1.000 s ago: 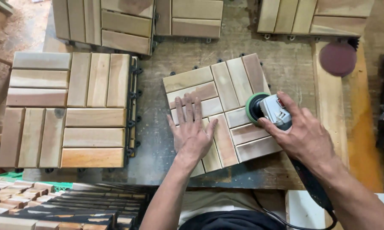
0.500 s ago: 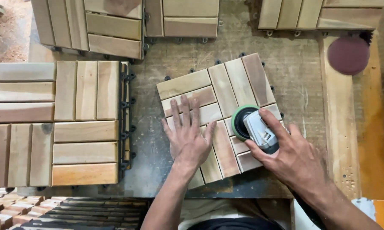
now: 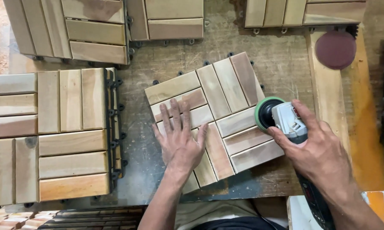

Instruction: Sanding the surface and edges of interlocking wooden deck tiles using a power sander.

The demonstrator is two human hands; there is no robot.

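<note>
Now the wooden tile (image 3: 226, 106) is pressed flat by the open left hand (image 3: 181, 142); the sander (image 3: 281, 121) is gripped by the right hand (image 3: 317, 149) at the tile's right edge; much seems left unsanded.

No packages, labels, signs (or screens).

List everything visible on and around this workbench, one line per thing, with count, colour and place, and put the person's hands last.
wooden slat tile: one, pale and reddish brown, centre of bench, turned at an angle
power sander: one, grey body with green-rimmed pad, on the tile's right edge
stacked tiles: several, tan, left side
tiles at the far edge: at least three, tan, along the top
sanding disc: one, dark red, upper right on a plank
workbench: one, grey, scratched
small wood pieces: many, pale, bottom left
left hand: flat on the tile, fingers spread
right hand: gripping the sander
</note>
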